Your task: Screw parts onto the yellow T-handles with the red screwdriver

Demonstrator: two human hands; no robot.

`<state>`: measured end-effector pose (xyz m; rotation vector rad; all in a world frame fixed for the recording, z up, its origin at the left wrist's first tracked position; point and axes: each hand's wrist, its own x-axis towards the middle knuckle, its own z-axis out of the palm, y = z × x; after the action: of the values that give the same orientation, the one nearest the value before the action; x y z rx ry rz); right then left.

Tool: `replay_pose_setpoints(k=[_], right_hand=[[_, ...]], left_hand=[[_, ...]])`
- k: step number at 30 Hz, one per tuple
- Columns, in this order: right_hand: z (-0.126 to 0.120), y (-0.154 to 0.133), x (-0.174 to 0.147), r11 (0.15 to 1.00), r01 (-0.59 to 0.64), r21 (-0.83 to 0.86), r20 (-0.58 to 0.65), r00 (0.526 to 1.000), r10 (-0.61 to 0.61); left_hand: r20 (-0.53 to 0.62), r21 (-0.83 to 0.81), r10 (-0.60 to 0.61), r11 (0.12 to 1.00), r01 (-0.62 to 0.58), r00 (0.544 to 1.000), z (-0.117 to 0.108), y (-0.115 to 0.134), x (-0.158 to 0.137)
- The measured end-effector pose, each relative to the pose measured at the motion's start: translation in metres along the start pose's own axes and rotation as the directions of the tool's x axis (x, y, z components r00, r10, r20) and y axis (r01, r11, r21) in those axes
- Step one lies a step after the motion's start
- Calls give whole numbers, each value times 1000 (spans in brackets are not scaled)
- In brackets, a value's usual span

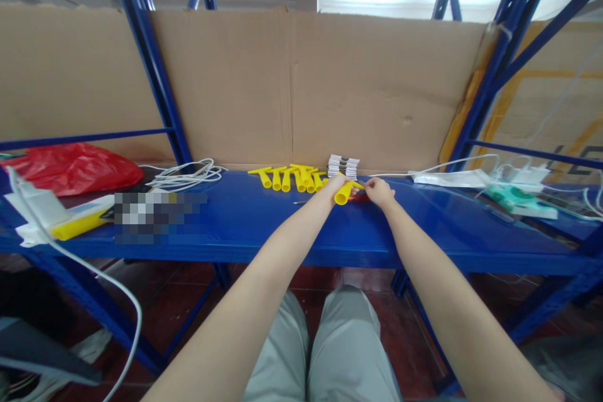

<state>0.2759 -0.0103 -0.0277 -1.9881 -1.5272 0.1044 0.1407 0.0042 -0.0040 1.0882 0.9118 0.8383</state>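
My left hand [333, 187] is closed around a yellow plastic tube piece [342, 195], its round open end facing me. A thin yellow arm sticks out of the piece to the right. At that arm's tip, the fingers of my right hand [379, 191] are pinched together; what they hold is too small to make out. Behind my left hand lie several matching yellow tube pieces [286, 180] in a row. A stack of small white bundles with dark bands [343, 166] stands just beyond. Something orange-red [360, 198] shows partly below my hands.
The blue shelf [245, 220] is backed by a cardboard sheet [226, 88]. To the left are a red plastic bag [75, 166] and a coiled white cable [193, 174]. A white strip [450, 178] and a green-and-white item [518, 201] lie right, among cables.
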Motion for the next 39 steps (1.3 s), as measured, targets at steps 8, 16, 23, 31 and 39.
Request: replay_pose_setpoints(k=[8,16,23,31,39], right_hand=[[1,-5,1,994,88,-68,69,994,-84],[-3,-20,-8,947,248,-204,241,950,-197],[-3,-24,-11,901,330,-282,302,922,-243],[5,-36,-13,760,501,-414,383,853,-354],[2,-24,-9,851,397,-343,302,905,-300]], left_hand=[[-181,187,237,961,-203,955,-37,19,-16],[-6,810,730,404,-424,684,-88,41,-47],[246,969,668,-199,-150,702,-99,15,-71],[328,920,581,-377,-111,745,-101,-14,-72],[428,869,478,-452,-203,767,-91,-22,-78]])
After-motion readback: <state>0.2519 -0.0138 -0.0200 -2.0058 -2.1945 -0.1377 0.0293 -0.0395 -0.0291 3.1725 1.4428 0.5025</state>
